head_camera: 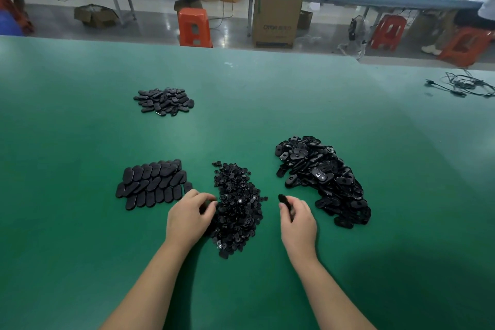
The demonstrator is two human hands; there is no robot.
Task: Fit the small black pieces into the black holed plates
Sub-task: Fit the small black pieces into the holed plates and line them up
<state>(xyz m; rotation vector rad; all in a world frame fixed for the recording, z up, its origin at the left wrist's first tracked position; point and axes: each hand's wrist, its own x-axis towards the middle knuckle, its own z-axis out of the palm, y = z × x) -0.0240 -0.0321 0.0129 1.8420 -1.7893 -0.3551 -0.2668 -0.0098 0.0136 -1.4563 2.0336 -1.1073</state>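
Note:
A heap of small black pieces (237,206) lies in the middle of the green table (80,222). My left hand (188,218) rests at the heap's left edge, its fingers curled into the pieces; what they pinch is hidden. My right hand (297,222) holds one black plate (284,200) upright between thumb and fingers, just right of the heap. To the right lies a big pile of black holed plates (321,177). Flat oval black plates (154,183) lie in neat rows on the left.
A smaller heap of black plates (163,101) lies farther back on the left. Black cables (463,86) lie at the table's far right edge. Beyond the table stand orange stools (195,27), a cardboard box (277,21) and long benches.

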